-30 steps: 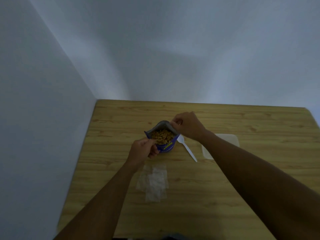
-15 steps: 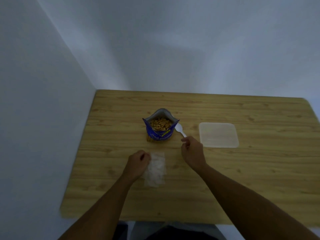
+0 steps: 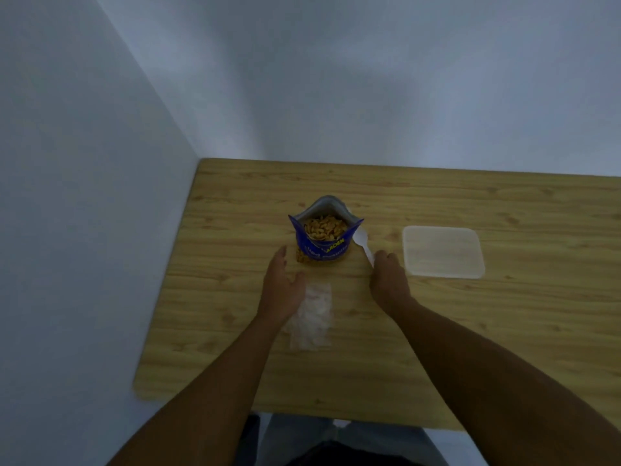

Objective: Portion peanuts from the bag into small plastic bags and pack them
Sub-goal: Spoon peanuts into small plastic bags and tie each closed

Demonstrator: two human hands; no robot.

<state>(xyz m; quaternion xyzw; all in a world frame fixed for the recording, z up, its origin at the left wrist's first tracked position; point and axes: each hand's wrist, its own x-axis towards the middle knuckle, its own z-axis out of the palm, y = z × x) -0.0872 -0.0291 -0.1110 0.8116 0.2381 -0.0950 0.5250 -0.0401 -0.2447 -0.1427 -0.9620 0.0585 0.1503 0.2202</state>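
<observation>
Tabletop (image 3: pixel 470 331): right hand (image 3: pixel 389 280) seemingly covers spoon handle (image 3: pixel 367 253).

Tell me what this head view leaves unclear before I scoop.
Grip of the right hand on the white spoon: head view, the hand's back covers the handle end, so contact is unclear.
Count of the small plastic bags: head view, blurred and transparent; the left hand overlaps their edge.
Fill of the peanut bag: head view, its own walls hide the depth.

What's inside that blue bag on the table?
Peanuts! The blue bag stands open, so you can see a golden heap of them through its mouth. How far down they go cannot be seen, because the bag's sides cover the rest.
</observation>
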